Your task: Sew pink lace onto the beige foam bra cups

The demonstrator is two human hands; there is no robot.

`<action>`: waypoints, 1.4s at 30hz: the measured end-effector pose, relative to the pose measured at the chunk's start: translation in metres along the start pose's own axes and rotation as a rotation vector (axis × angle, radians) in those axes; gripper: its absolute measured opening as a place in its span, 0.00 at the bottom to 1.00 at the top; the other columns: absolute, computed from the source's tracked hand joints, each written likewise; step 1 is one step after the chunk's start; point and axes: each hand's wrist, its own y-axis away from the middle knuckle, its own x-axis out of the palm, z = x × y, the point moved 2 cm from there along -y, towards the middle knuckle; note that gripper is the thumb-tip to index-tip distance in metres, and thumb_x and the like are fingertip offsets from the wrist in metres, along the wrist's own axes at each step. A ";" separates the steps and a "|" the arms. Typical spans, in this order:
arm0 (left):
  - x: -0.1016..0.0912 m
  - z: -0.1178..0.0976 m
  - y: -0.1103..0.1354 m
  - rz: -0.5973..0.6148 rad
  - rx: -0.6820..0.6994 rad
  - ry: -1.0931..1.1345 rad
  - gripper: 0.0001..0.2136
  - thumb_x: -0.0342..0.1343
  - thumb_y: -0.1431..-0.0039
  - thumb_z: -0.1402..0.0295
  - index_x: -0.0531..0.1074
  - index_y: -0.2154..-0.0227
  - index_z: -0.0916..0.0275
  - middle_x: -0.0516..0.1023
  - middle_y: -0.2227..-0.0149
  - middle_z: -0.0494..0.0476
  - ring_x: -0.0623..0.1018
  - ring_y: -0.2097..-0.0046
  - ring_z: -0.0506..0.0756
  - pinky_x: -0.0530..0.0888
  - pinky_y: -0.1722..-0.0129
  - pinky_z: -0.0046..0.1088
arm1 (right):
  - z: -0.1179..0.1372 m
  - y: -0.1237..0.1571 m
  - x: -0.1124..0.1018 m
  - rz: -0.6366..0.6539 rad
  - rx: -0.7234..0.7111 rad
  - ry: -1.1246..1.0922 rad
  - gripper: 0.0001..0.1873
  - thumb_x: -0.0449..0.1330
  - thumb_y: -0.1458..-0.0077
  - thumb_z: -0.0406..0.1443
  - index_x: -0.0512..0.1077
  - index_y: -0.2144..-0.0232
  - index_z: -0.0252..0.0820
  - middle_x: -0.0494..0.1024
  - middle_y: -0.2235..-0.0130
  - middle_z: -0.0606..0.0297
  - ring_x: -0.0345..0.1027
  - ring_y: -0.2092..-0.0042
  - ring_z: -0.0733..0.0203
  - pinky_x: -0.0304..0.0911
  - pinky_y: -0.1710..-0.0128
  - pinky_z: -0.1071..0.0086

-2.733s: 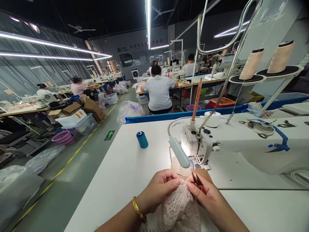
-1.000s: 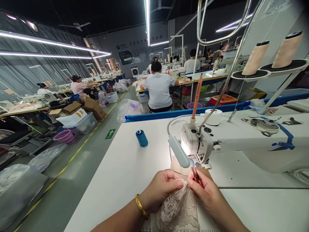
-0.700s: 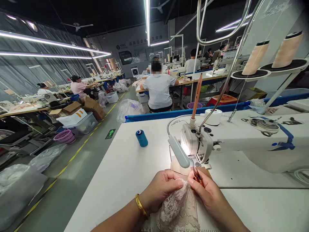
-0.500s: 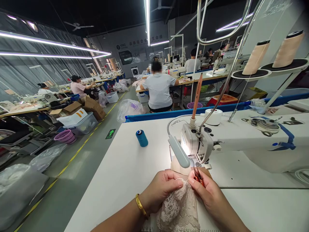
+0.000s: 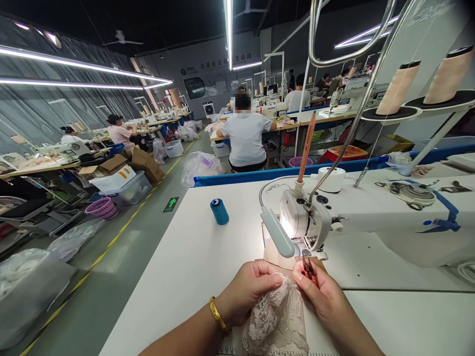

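Note:
A piece of cream lace fabric (image 5: 274,316) hangs bunched from my left hand (image 5: 248,289), its top edge pinched between thumb and fingers. My right hand (image 5: 321,289) is closed around small thread snips (image 5: 309,271) with orange handles, their dark blades pointing up. Its thumb and forefinger are pressed together just right of the lace's top edge; whether a thread is between them I cannot tell. Both hands are in front of the sewing machine's needle area. Beige fabric (image 5: 278,256) lies there under the grey lamp arm (image 5: 278,233), partly hidden by it.
A teal thread spool (image 5: 219,211) stands on the white table (image 5: 178,267) at left. The white sewing machine (image 5: 371,217) fills the right side, with an orange pencil (image 5: 307,148) upright on its head. Beige thread cones (image 5: 399,89) stand behind. Another person (image 5: 245,138) sits ahead.
My right hand, with the snips, has moved slightly right, widening the gap from the lace and my left hand. The left hand keeps its hold. The whole view has shifted a little.

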 end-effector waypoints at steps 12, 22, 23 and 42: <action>0.001 -0.002 0.000 0.028 0.036 -0.010 0.20 0.74 0.56 0.55 0.75 0.74 0.67 0.71 0.73 0.51 0.66 0.70 0.50 0.61 0.68 0.27 | -0.001 0.000 -0.001 0.061 -0.054 0.114 0.22 0.57 0.37 0.57 0.74 0.66 0.46 0.72 0.64 0.66 0.66 0.59 0.54 0.63 0.58 0.66; 0.003 -0.001 -0.001 0.010 -0.023 0.020 0.24 0.75 0.59 0.51 0.75 0.73 0.67 0.72 0.75 0.50 0.66 0.70 0.50 0.61 0.68 0.28 | -0.006 -0.006 -0.002 0.174 -0.043 0.075 0.21 0.56 0.33 0.55 0.68 0.68 0.46 0.67 0.67 0.70 0.63 0.65 0.59 0.63 0.62 0.67; 0.003 0.000 -0.001 0.008 -0.026 0.023 0.24 0.75 0.59 0.51 0.75 0.72 0.67 0.72 0.74 0.51 0.67 0.70 0.50 0.62 0.67 0.28 | -0.007 -0.007 -0.003 0.174 -0.032 0.071 0.21 0.57 0.34 0.55 0.68 0.68 0.46 0.67 0.67 0.70 0.62 0.65 0.59 0.63 0.63 0.68; 0.003 -0.002 -0.001 0.005 -0.017 0.033 0.26 0.76 0.61 0.49 0.73 0.74 0.65 0.71 0.76 0.49 0.66 0.71 0.50 0.60 0.69 0.28 | -0.005 -0.005 -0.005 0.142 0.014 0.058 0.23 0.58 0.36 0.57 0.68 0.68 0.46 0.65 0.67 0.70 0.60 0.66 0.59 0.61 0.64 0.68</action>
